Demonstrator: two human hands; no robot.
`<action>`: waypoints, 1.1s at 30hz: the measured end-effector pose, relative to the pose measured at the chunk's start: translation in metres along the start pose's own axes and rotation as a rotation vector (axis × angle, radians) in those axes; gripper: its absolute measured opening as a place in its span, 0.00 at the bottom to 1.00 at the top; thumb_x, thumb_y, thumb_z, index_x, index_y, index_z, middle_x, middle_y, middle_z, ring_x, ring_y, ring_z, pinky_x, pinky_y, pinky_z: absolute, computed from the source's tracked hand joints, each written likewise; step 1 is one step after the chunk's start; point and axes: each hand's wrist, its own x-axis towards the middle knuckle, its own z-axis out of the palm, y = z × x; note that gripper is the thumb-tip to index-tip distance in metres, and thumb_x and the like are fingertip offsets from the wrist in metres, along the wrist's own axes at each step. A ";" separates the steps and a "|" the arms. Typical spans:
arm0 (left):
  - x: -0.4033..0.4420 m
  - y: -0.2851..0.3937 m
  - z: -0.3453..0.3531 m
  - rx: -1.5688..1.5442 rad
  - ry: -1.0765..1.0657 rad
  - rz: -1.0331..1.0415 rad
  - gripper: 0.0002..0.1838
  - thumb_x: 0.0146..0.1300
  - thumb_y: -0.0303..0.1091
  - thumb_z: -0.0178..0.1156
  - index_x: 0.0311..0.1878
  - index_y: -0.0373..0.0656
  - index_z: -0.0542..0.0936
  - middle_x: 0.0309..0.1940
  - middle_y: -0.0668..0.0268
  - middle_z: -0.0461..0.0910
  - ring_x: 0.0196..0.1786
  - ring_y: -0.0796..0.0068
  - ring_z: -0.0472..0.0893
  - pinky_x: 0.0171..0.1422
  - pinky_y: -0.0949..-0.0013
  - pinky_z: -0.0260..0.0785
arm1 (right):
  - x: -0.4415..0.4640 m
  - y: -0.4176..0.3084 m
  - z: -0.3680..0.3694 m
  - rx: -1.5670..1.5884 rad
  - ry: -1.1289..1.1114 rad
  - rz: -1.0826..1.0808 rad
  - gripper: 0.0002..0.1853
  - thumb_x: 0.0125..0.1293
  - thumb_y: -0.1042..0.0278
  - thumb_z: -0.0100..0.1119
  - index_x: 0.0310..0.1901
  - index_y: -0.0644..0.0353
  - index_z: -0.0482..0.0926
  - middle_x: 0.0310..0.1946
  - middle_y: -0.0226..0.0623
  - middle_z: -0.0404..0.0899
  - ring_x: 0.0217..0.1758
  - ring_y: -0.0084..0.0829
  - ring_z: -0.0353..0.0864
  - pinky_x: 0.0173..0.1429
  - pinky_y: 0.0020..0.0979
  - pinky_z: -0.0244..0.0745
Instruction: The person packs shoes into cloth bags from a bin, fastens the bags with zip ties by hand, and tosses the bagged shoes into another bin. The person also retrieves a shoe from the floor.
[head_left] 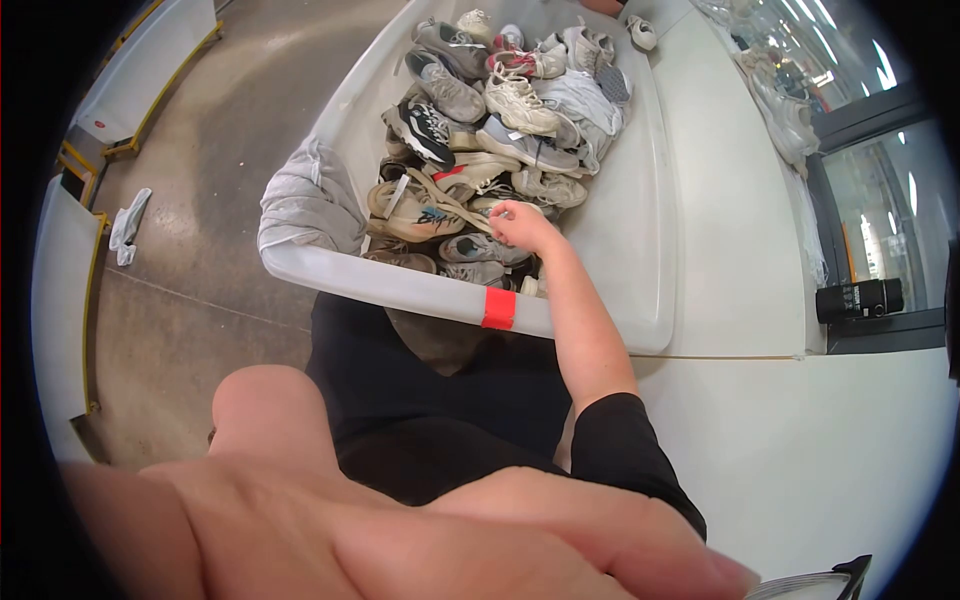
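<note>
My left hand [400, 535] is very close to the camera and fills the bottom of the view. A finger stretches out toward the lower right; the other fingertips are cut off or hidden, and nothing shows in its grasp. My right hand [522, 226] reaches into a white bin [400, 283], its fingers pinched on a long beige shoelace [455, 205]. This lace trails up and left over the pile of shoes. Just left of the hand lies a beige sneaker [415, 215] with dark and blue lettering. Grey sneakers [480, 247] lie beneath it.
Several worn shoes fill the bin, among them a black-and-white sneaker [425, 130]. Grey cloth [315, 205] drapes over its left corner, and red tape [499, 308] marks the front rim. A white worktop [740, 200] adjoins on the right. White cloth [128, 225] lies on the floor.
</note>
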 end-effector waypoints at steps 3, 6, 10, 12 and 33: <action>0.000 -0.010 0.003 -0.009 0.019 0.000 0.07 0.73 0.42 0.58 0.39 0.53 0.77 0.30 0.75 0.74 0.39 0.78 0.73 0.49 0.64 0.73 | 0.000 -0.003 0.001 -0.006 -0.005 -0.010 0.13 0.70 0.61 0.62 0.50 0.58 0.80 0.34 0.31 0.85 0.33 0.21 0.81 0.39 0.25 0.78; 0.001 -0.003 -0.010 -0.008 0.039 -0.004 0.08 0.73 0.43 0.58 0.39 0.52 0.76 0.29 0.74 0.74 0.37 0.77 0.73 0.48 0.64 0.73 | 0.000 -0.003 0.002 0.029 -0.013 0.006 0.13 0.70 0.61 0.62 0.51 0.58 0.80 0.35 0.31 0.85 0.33 0.21 0.81 0.38 0.25 0.78; 0.004 -0.014 0.001 -0.019 0.067 -0.031 0.09 0.74 0.43 0.57 0.38 0.52 0.75 0.27 0.74 0.73 0.35 0.76 0.73 0.47 0.63 0.73 | 0.002 -0.001 0.002 0.024 -0.011 0.002 0.12 0.70 0.62 0.62 0.50 0.58 0.80 0.35 0.31 0.85 0.33 0.21 0.81 0.38 0.25 0.78; 0.025 -0.056 0.036 -0.023 0.068 -0.044 0.09 0.74 0.43 0.57 0.38 0.51 0.75 0.26 0.73 0.72 0.35 0.75 0.73 0.46 0.63 0.73 | 0.001 -0.001 0.001 0.025 -0.008 0.001 0.12 0.71 0.62 0.62 0.50 0.58 0.80 0.35 0.31 0.85 0.33 0.21 0.81 0.38 0.25 0.78; 0.053 -0.153 0.048 0.816 -0.579 0.184 0.12 0.58 0.29 0.71 0.44 0.41 0.82 0.38 0.66 0.84 0.38 0.69 0.81 0.43 0.63 0.74 | -0.003 -0.002 0.007 0.062 0.110 -0.059 0.14 0.68 0.62 0.64 0.51 0.60 0.79 0.35 0.33 0.85 0.36 0.25 0.82 0.43 0.29 0.77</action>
